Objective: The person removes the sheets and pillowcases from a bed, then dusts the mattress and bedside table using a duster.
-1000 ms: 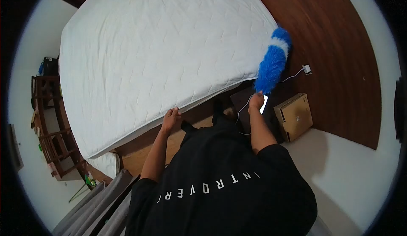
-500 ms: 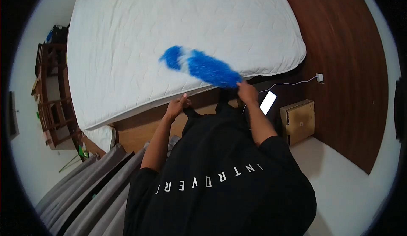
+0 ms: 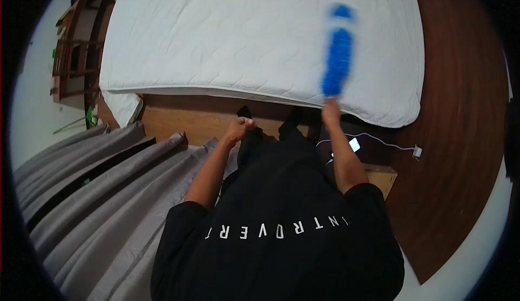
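My right hand (image 3: 331,111) is wrapped round the lower end of a fluffy blue duster (image 3: 338,57) with a white band near its tip. The duster is blurred and points away from me over the white mattress (image 3: 227,36), near its right side. My left hand (image 3: 239,130) is in front of the mattress edge, apart from it, with its fingers curled; nothing can be made out in them.
Grey curtains (image 3: 124,209) hang at the lower left. A wooden shelf (image 3: 78,63) stands at the far left. On the right are a lit phone (image 3: 354,145), a white charger (image 3: 417,152) with its cable, and a cardboard box (image 3: 382,179).
The duster has swung from beside the mattress to the left across it, then back right to point away from me. My left hand has come away from the mattress edge. The view has turned.
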Demonstrator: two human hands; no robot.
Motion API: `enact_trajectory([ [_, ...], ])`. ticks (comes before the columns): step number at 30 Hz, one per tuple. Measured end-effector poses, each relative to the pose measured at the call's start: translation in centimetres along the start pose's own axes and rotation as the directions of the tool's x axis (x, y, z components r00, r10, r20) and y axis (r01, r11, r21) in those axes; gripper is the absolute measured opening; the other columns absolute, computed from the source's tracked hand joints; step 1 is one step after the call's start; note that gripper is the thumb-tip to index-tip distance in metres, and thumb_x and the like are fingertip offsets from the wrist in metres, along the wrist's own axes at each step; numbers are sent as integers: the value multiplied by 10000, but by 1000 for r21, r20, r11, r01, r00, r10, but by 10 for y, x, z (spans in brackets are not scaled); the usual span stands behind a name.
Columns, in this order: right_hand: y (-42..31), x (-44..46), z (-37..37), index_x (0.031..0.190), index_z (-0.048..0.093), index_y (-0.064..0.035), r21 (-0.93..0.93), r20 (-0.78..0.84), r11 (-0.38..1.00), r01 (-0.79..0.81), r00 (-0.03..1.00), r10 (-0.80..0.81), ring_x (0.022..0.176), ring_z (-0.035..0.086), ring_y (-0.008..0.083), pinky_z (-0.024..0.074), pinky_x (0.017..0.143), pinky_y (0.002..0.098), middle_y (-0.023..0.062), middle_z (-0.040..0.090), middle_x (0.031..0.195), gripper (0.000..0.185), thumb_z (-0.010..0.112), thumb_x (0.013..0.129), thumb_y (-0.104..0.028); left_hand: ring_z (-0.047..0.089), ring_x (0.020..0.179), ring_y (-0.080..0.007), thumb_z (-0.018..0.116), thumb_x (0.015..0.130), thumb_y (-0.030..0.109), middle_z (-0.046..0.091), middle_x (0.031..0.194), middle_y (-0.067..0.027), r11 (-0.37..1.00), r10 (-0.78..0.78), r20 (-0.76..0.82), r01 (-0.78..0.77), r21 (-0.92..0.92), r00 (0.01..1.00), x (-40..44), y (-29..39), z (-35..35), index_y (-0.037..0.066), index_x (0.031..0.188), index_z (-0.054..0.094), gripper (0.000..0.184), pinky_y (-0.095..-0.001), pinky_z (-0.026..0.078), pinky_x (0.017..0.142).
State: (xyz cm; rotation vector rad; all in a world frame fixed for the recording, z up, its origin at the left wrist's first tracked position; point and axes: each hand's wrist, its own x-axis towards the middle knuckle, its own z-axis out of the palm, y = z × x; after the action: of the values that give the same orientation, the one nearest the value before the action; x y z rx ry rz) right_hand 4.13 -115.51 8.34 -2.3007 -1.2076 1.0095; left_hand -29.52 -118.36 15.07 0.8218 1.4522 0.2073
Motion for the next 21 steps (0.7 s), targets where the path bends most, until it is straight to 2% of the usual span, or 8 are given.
enact_trajectory([
  [4,-124,-56,4,887,571,-20,-253,709,733,631,636,-304,904,533,355,418,760,447,202,575,922,287,406,849,-252,562,754,-107,558,823,220,622,843,-47,942,-106,83,127,-310,991,-12,9,24,44,856,583,181,-240,432,647],
  [7,-162,-83,18,829,593,-44,-233,722,657,717,580,-377,783,574,353,439,689,456,184,601,800,345,446,829,-356,549,667,-111,647,760,169,608,757,-53,898,-45,20,50,-437,999,-14,10,33,12,749,580,171,-240,435,597],
  [10,-172,-76,30,826,590,-44,-190,768,622,760,510,-388,820,565,352,436,704,443,184,598,818,353,425,840,-356,465,557,-69,727,677,284,566,658,-1,976,3,-188,-44,-211,982,-13,-3,33,78,683,537,281,-224,379,525],
  [14,-151,-27,19,813,567,16,197,504,836,513,678,-535,778,557,306,416,696,397,182,591,807,404,407,868,-351,530,624,-104,669,695,441,580,703,-43,912,-27,-214,-64,-405,976,-23,-17,17,76,723,511,399,-239,423,574],
  [16,-134,8,5,784,571,-14,245,398,928,280,844,-360,572,475,170,380,566,305,58,508,591,380,414,878,-347,539,669,-109,596,724,501,587,750,-36,880,-117,-223,-2,-474,968,-31,-21,6,74,787,512,440,-260,424,611],
  [17,-134,13,-3,786,541,-68,362,291,929,83,936,-197,392,336,75,269,347,231,-25,398,506,337,389,886,-351,548,715,-114,524,752,562,593,797,-28,848,-205,-221,61,-526,954,-35,-25,0,73,852,514,499,-282,425,648],
  [18,-131,18,-15,814,498,-95,530,356,829,-178,934,-27,349,265,53,180,302,207,-45,346,501,310,382,885,-373,541,840,-139,289,792,652,587,926,-29,843,-215,-145,109,-527,966,-32,-41,-7,84,1017,502,647,-318,400,720],
  [21,-107,39,-18,895,484,-118,723,319,566,-397,918,236,342,253,66,157,301,213,-47,336,512,341,383,868,-442,520,932,-181,139,794,670,568,980,-60,650,-250,-27,147,-746,968,-47,-51,-28,61,1112,474,765,-329,392,773],
])
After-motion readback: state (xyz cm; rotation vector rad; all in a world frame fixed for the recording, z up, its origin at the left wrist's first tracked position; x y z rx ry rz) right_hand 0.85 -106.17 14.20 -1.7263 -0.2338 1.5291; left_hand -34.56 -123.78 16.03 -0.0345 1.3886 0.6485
